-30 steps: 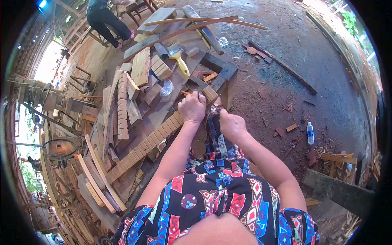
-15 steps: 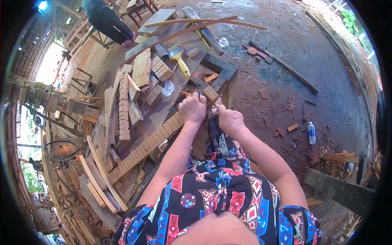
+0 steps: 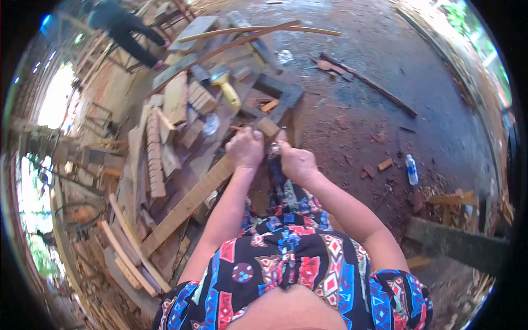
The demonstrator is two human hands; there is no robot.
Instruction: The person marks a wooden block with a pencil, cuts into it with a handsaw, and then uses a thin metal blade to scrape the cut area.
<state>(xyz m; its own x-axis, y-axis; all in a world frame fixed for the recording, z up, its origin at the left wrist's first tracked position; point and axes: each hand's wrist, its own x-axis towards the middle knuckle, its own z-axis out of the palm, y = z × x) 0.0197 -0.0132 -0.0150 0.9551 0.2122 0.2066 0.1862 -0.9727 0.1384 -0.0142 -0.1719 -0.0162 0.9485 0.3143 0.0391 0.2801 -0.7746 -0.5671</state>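
Observation:
Close beside a wooden block, my left hand is closed in a fist. The tip of a thin orange-brown stick pokes out past its fingers. To the right of the block, my right hand is pinched closed, thumb side up; what lies in its fingertips is too blurred and small to name. A long row of wooden pieces runs from under my left wrist toward the lower left. A dark angled timber frame sits just beyond the block.
A yellow-handled brush and a crumpled clear plastic bag lie among wood pieces. Curved slats are stacked at left. A water bottle stands on the littered floor at right. Another person bends over at the far left.
The whole view has shifted, so the scene sits slightly further left, and it is blurrier. Both hands keep nearly the same place by the block.

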